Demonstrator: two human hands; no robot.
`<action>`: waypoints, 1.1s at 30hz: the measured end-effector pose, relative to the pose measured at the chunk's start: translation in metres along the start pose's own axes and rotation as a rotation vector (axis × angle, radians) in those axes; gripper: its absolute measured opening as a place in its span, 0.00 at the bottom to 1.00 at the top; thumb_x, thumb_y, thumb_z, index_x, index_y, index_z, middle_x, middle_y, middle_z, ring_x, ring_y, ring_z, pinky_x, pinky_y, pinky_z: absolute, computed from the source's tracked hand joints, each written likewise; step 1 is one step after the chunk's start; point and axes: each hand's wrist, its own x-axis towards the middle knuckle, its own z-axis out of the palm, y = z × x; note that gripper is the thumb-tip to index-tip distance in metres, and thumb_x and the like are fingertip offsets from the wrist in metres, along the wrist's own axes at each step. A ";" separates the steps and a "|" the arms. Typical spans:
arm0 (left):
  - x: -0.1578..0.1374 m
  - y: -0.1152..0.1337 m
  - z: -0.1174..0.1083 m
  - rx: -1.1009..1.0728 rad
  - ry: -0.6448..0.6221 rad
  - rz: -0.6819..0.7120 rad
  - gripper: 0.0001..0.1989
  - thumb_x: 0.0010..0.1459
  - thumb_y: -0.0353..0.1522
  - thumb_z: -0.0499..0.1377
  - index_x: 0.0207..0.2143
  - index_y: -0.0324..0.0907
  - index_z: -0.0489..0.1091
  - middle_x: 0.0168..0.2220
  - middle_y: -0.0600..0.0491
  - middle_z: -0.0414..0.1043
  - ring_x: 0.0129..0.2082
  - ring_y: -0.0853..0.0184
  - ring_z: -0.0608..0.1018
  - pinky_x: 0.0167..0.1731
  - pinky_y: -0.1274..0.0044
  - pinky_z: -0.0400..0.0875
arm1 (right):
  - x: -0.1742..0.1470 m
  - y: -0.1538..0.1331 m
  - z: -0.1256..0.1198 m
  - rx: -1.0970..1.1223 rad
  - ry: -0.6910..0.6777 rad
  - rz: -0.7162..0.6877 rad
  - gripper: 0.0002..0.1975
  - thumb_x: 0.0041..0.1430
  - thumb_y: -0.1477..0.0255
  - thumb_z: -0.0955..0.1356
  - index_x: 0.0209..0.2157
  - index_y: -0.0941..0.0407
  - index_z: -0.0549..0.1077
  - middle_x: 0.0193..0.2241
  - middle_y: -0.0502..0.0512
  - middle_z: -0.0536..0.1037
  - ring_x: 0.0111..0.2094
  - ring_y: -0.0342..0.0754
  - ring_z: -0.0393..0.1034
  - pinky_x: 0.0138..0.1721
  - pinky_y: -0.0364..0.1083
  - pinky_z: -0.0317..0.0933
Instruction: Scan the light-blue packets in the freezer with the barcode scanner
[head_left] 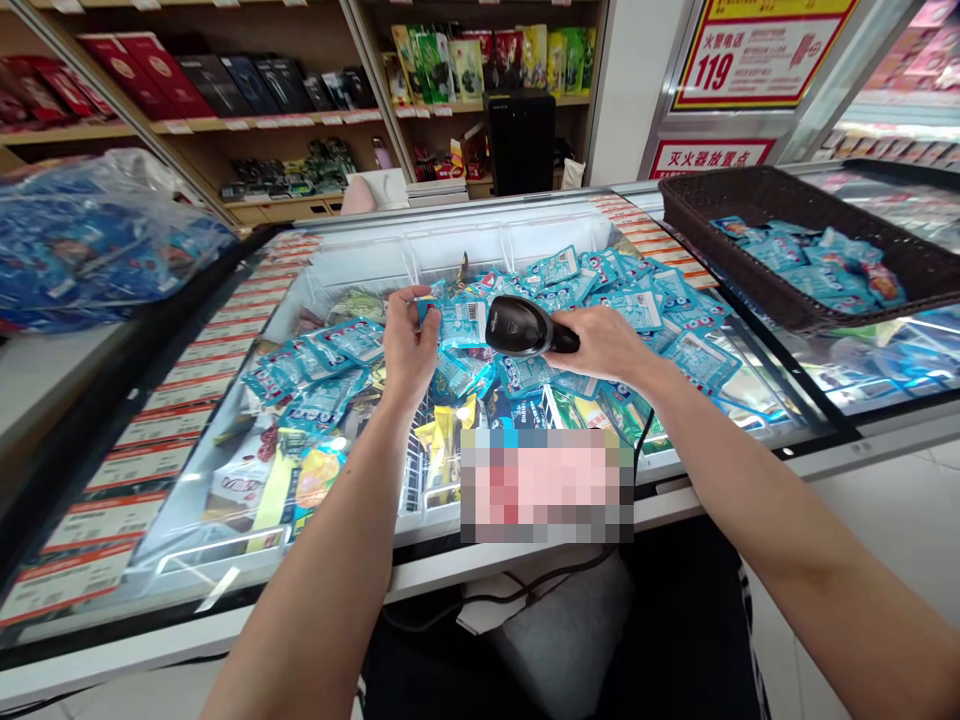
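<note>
Pinched between the fingers of my left hand [411,340] is a small blue snack packet [463,324], its printed back and barcode turned up. My right hand [606,345] is wrapped around the handle of a black barcode scanner [517,326]. The scanner's head is just right of the packet, close to its barcode; whether they touch I cannot tell. Many more blue packets [701,358] lie heaped to the right on the glass top of a chest freezer [352,255]. Another pile of blue packets [315,362] lies to the left of my left hand.
A brown woven basket [757,290] with blue packets stands at the right. At the far left sits a bulging plastic bag [97,240]. The scanner's cable [643,440] hangs over the freezer's front edge. Shelves of boxed and bagged goods [247,85] rise behind.
</note>
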 end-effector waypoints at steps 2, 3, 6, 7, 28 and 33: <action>0.000 0.001 0.001 -0.007 0.003 0.006 0.14 0.58 0.36 0.56 0.47 0.46 0.63 0.22 0.60 0.46 0.19 0.76 0.53 0.18 0.80 0.47 | 0.000 0.000 0.002 -0.019 0.004 -0.005 0.11 0.51 0.64 0.67 0.35 0.54 0.74 0.29 0.52 0.77 0.30 0.47 0.69 0.29 0.44 0.50; 0.000 0.001 0.001 -0.008 0.002 0.008 0.14 0.58 0.36 0.56 0.47 0.46 0.63 0.22 0.60 0.47 0.19 0.76 0.53 0.18 0.80 0.48 | 0.000 0.000 0.002 -0.026 0.007 -0.008 0.11 0.51 0.64 0.67 0.35 0.54 0.74 0.29 0.52 0.77 0.30 0.47 0.69 0.29 0.44 0.50; -0.001 0.000 0.002 -0.002 0.005 0.015 0.14 0.58 0.36 0.56 0.47 0.46 0.63 0.22 0.60 0.48 0.20 0.76 0.54 0.18 0.80 0.49 | 0.000 0.000 0.003 -0.041 0.016 -0.022 0.11 0.52 0.64 0.66 0.36 0.54 0.74 0.30 0.52 0.78 0.30 0.46 0.69 0.29 0.44 0.50; -0.002 0.000 0.002 0.004 0.006 0.018 0.14 0.58 0.36 0.56 0.47 0.45 0.63 0.22 0.60 0.48 0.20 0.76 0.55 0.18 0.80 0.49 | -0.001 0.000 0.003 -0.043 0.016 -0.027 0.11 0.52 0.64 0.66 0.36 0.53 0.74 0.30 0.52 0.78 0.30 0.46 0.69 0.29 0.44 0.50; -0.004 -0.001 0.003 0.009 -0.010 0.021 0.16 0.58 0.40 0.56 0.47 0.44 0.64 0.23 0.60 0.48 0.21 0.76 0.55 0.20 0.80 0.48 | -0.001 -0.003 0.003 -0.027 0.011 -0.058 0.13 0.52 0.65 0.66 0.39 0.54 0.74 0.32 0.51 0.78 0.31 0.46 0.69 0.30 0.44 0.50; -0.003 0.000 0.003 0.001 -0.011 0.020 0.16 0.58 0.40 0.56 0.47 0.44 0.64 0.23 0.60 0.46 0.20 0.76 0.53 0.19 0.80 0.48 | -0.001 -0.004 0.002 -0.038 0.011 -0.060 0.12 0.51 0.65 0.67 0.37 0.53 0.74 0.31 0.51 0.78 0.31 0.46 0.69 0.29 0.44 0.50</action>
